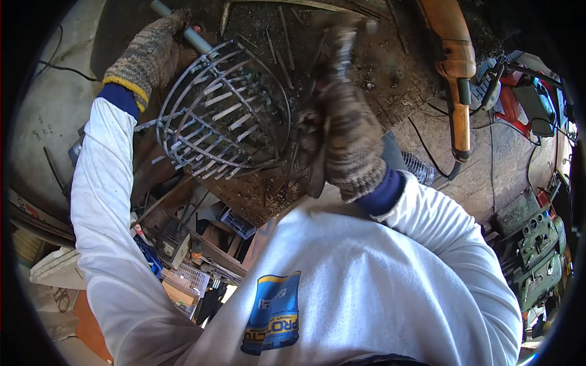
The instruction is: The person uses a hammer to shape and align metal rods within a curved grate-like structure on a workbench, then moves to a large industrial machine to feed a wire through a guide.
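My left hand [152, 58], in a grey-brown knitted glove with a yellow cuff edge, is closed around a grey metal pipe [196, 41]. Joined to the pipe's lower end is a rounded cage of welded metal rods [229, 110], with several short straight bars sticking out along its near side. The cage rests tilted on a dark, dirty work surface [378, 67]. To its right, my gloved right hand [351, 137] is closed on a hammer [343, 55], raised and smeared by motion. The hammer's head is too blurred for its exact shape.
An orange power tool [455, 55] lies at the right, its cord trailing off. Loose metal rods [285, 36] are scattered across the work surface. Beyond stand a red machine [513, 110] and green machinery [540, 250]. A white wire basket [186, 280] sits low at the left.
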The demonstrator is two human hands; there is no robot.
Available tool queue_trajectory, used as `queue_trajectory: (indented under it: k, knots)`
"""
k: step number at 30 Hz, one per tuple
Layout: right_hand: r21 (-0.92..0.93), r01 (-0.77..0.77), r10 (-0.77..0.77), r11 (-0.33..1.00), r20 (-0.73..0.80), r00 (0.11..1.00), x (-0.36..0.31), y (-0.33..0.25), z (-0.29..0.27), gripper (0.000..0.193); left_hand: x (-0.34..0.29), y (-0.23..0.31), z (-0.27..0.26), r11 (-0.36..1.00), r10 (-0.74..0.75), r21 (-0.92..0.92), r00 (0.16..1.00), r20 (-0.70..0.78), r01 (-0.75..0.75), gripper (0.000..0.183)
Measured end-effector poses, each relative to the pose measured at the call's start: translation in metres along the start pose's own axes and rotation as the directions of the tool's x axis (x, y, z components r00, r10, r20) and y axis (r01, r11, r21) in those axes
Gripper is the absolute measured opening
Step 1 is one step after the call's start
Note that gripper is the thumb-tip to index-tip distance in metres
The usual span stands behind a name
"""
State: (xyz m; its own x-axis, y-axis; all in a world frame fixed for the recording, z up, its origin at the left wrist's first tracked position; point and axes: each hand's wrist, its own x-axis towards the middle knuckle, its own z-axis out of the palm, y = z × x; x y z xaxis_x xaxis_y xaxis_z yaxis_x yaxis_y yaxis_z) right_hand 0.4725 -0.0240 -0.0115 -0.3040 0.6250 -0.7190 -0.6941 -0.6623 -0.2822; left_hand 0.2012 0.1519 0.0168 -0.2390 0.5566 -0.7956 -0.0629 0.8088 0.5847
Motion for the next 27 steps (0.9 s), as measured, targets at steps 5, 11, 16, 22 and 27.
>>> queue_trajectory:
  k: [5,11,16,22,27]
  knots:
    - [-0.025,0.009,-0.007,1.0,0.09,0.996,0.005,0.024,0.004,0.03,-0.001,0.002,0.004,0.999,-0.002,0.052,0.999,-0.053,0.004,0.027]
    - [-0.105,0.022,-0.014,0.994,0.075,0.997,-0.007,-0.004,0.001,0.028,-0.001,-0.001,-0.004,0.997,-0.013,0.072,0.999,-0.039,0.016,0.026]
    - [0.06,-0.008,0.004,0.998,0.077,0.997,-0.012,0.01,-0.002,0.031,-0.002,0.001,0.003,0.992,-0.011,0.125,1.0,-0.019,0.013,0.026]
    - [-0.082,-0.032,0.034,0.996,0.019,0.999,-0.009,0.001,0.005,0.028,0.005,-0.003,-0.004,0.993,-0.015,0.119,1.0,-0.009,0.016,0.026]
    - [0.054,0.013,-0.012,0.998,-0.022,1.0,-0.004,0.007,-0.002,0.029,-0.001,0.003,-0.005,0.983,0.029,0.179,0.997,0.067,-0.041,0.025]
